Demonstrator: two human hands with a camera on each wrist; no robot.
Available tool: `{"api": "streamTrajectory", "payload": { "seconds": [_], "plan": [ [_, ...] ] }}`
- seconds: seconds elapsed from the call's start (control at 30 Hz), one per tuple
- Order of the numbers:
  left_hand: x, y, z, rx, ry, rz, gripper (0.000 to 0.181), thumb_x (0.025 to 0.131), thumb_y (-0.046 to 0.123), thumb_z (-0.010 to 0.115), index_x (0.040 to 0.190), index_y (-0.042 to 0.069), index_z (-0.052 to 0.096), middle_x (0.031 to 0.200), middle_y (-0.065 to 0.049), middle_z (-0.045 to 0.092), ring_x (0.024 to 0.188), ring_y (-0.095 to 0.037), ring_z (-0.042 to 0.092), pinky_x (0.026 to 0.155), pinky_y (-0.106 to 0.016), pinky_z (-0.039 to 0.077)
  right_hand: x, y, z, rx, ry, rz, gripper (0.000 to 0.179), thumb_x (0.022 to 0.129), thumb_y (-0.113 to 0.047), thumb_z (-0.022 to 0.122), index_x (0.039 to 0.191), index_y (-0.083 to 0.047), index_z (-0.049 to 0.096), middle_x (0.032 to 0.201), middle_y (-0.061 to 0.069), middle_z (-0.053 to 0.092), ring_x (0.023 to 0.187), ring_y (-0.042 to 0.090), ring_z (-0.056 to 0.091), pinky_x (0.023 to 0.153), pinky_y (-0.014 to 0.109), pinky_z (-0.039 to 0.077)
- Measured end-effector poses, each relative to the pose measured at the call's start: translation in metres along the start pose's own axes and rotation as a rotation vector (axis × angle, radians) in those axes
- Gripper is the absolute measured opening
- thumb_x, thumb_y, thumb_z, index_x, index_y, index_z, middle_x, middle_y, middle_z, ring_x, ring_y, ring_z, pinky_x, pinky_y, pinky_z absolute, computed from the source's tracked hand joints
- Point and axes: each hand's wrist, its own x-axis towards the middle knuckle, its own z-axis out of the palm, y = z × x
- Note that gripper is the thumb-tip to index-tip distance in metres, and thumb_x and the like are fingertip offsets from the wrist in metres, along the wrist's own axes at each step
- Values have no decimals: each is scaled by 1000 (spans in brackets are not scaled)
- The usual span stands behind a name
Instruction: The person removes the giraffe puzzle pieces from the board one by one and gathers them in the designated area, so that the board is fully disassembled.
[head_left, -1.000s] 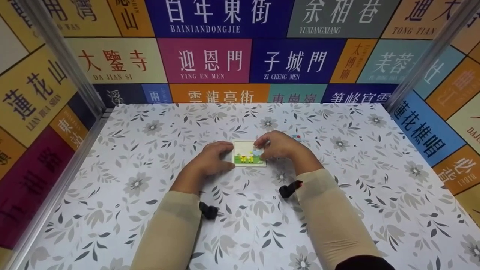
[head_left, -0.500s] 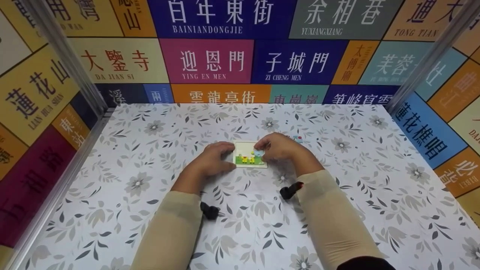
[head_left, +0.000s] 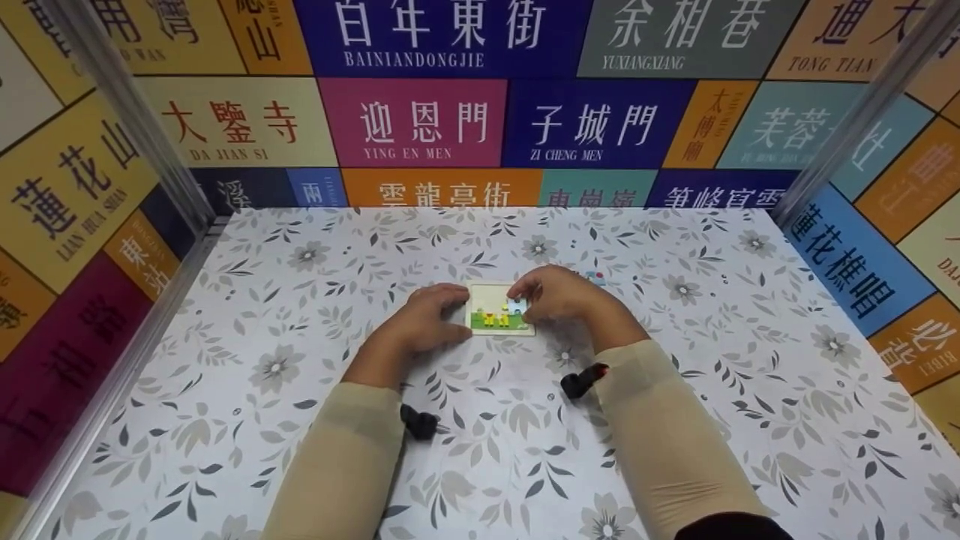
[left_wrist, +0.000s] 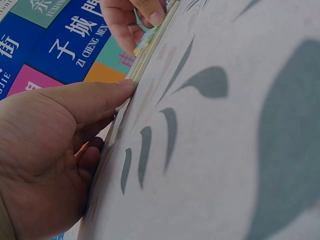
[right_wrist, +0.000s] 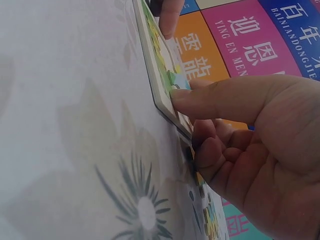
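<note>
A small cream-framed puzzle board [head_left: 484, 295] lies flat on the table. Joined pieces fill its lower part with a picture of green grass and yellow figures [head_left: 496, 319]; the upper left shows bare cream backing. At the board's left edge, my left hand [head_left: 427, 316] grips the frame, thumb at the near corner and fingers at the far one. My right hand [head_left: 559, 294] pinches a light blue puzzle piece [head_left: 516, 306] over the right side of the board. In the right wrist view the thumb [right_wrist: 200, 102] presses down there; the fingertips partly hide the piece.
More loose puzzle pieces [head_left: 596, 277] lie on the table just behind my right hand, partly hidden by it. The floral tablecloth [head_left: 480, 465] stretches around the board. Printed wall panels [head_left: 420, 120] close off the back and both sides.
The light blue piece shows a different part of its picture between my right fingers, which have shifted slightly. My left hand keeps its grip on the frame.
</note>
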Motion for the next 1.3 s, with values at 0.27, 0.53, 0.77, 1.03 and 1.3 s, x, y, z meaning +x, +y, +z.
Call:
{"api": "streamTrajectory", "payload": {
  "seconds": [0.27, 0.53, 0.77, 1.03, 1.3],
  "plan": [
    [0, -2, 0, 46, -3, 50, 71, 93, 29, 83, 158, 21, 55, 171, 5, 44, 167, -27, 24, 138, -48, 18, -5, 3, -3, 32, 2, -20, 39, 91, -14, 83, 128, -25, 77, 113, 6, 72, 98, 23, 64, 79, 35, 56],
    [0, -3, 0, 32, 1, 48, 71, 93, 28, 83, 157, 21, 56, 171, 5, 43, 167, -27, 23, 138, -47, 17, -15, 12, -22, 69, 4, 18, 40, 94, -21, 81, 132, -28, 75, 132, 6, 70, 114, 27, 68, 82, 39, 61],
    [0, -3, 0, 30, -6, 43, 71, 93, 28, 83, 158, 22, 55, 171, 5, 43, 167, -27, 22, 138, -48, 15, -28, 34, -42, 56, 65, 20, 41, 93, -21, 80, 133, -28, 75, 137, 4, 70, 117, 28, 67, 89, 41, 60],
    [1, -4, 0, 19, -8, 45, 71, 92, 28, 83, 157, 22, 56, 171, 4, 44, 167, -27, 22, 139, -48, 14, -47, 67, -62, 74, 104, 60, 46, 94, -19, 80, 139, -21, 72, 141, 9, 68, 125, 31, 66, 96, 45, 58],
    [-1, -3, 0, 27, -4, 57, 71, 93, 27, 82, 158, 19, 55, 170, 4, 45, 167, -27, 23, 138, -46, 17, -58, 91, -72, 84, 104, 55, 47, 97, -16, 77, 143, -20, 69, 145, 12, 66, 130, 34, 65, 102, 48, 58]
  ]
}}
